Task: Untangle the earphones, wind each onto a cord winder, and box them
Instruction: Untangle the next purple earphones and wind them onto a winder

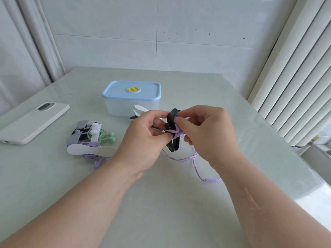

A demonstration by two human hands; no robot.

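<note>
Left hand [143,138], right hand [206,133] pinching black winder [172,115]

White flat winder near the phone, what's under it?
A coil of purple earphone cord pokes out from under the flat white cord winder. The coil's middle is covered, so how it's fastened can't be seen.

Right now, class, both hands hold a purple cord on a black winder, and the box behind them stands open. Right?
No: the head view shows the box closed, its blue lid on. The left hand and right hand do hold the purple cord on the black winder.
</note>
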